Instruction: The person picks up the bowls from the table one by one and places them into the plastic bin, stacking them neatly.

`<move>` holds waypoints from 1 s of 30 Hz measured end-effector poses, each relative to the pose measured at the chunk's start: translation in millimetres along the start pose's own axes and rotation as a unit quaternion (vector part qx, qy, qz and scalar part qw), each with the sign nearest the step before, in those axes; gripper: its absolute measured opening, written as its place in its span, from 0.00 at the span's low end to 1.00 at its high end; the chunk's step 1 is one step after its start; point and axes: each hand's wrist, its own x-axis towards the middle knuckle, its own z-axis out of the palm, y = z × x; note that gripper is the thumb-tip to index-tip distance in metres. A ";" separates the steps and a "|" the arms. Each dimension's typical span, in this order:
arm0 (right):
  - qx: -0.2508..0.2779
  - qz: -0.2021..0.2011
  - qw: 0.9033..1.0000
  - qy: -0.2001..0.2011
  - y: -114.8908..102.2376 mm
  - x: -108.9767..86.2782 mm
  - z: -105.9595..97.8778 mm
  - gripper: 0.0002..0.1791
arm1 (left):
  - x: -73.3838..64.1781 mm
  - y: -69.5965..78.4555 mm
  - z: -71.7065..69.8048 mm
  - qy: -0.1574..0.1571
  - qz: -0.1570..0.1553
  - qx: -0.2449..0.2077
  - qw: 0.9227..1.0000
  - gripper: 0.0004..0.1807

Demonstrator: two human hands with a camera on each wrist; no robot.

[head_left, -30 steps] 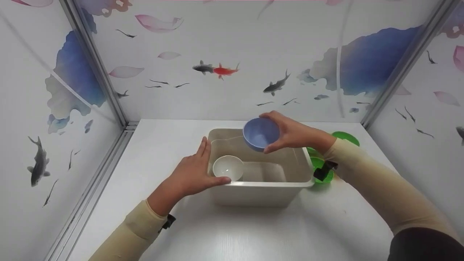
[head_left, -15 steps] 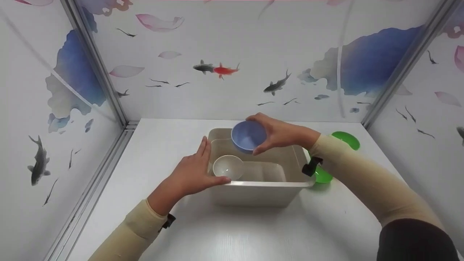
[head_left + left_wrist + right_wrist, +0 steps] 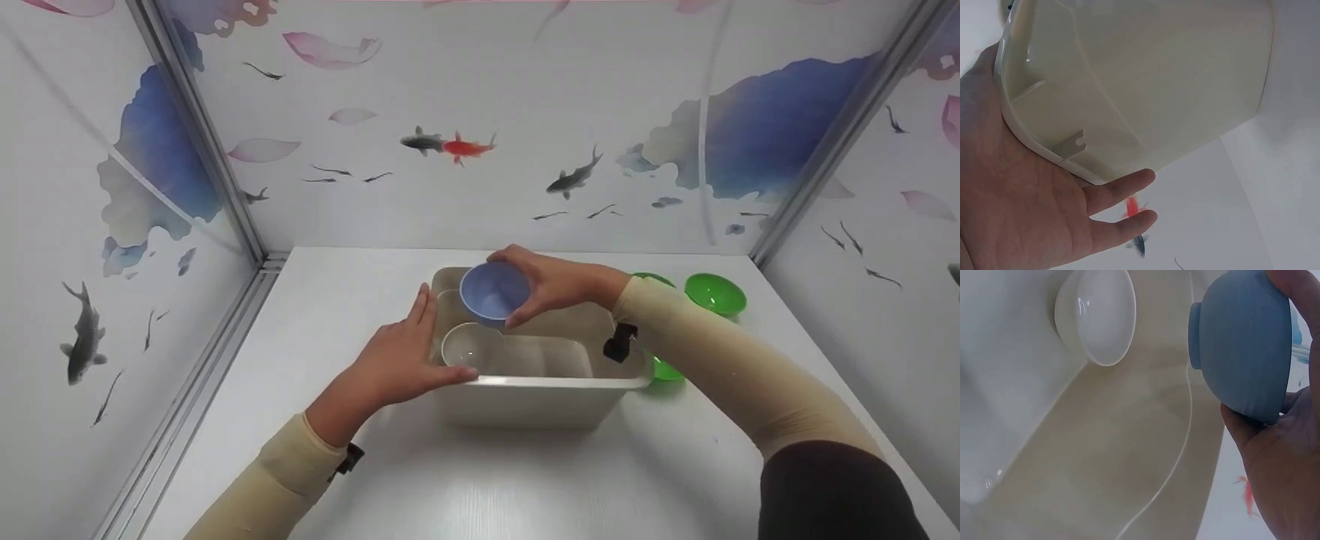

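Note:
My right hand (image 3: 559, 283) grips a blue bowl (image 3: 493, 292) by its rim, thumb on the near side and fingers on the far side. The bowl is tilted with its mouth toward the head camera, over the left back part of a beige plastic tub (image 3: 555, 382). In the right wrist view the foot of the blue bowl (image 3: 1244, 349) points toward a white bowl (image 3: 1107, 318) inside the tub. That white bowl sits in the tub's left front corner. My left hand (image 3: 397, 358) rests against the same corner from outside, fingers straight and thumb along the front rim.
Green bowls stand on the white table right of the tub: one at the back right (image 3: 715, 294), another (image 3: 666, 369) partly behind the right forearm, plus a partly covered green rim (image 3: 654, 278). Printed panels (image 3: 480, 202) close off the back and sides.
The right hand has carried the blue bowl leftward and slightly nearer, over the tub's left side. The left hand, tub and white bowl have stayed put.

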 end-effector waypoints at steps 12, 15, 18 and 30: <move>-0.030 -0.025 0.999 -0.031 7.9 21.0 23.3 0.58 | -0.5 0.1 -0.1 0.007 -0.008 -0.009 1.000 0.79; -0.022 -0.038 0.998 -0.041 11.5 23.8 30.6 0.57 | 0.1 -0.6 1.2 0.010 -0.006 -0.010 1.000 0.79; -0.018 -0.050 0.998 -0.045 13.1 26.0 36.5 0.58 | 0.0 -0.5 1.9 0.011 -0.006 -0.010 1.000 0.80; -0.094 -0.041 0.994 -0.046 17.8 29.3 49.5 0.60 | -0.2 1.3 0.3 0.004 -0.013 -0.008 1.000 0.81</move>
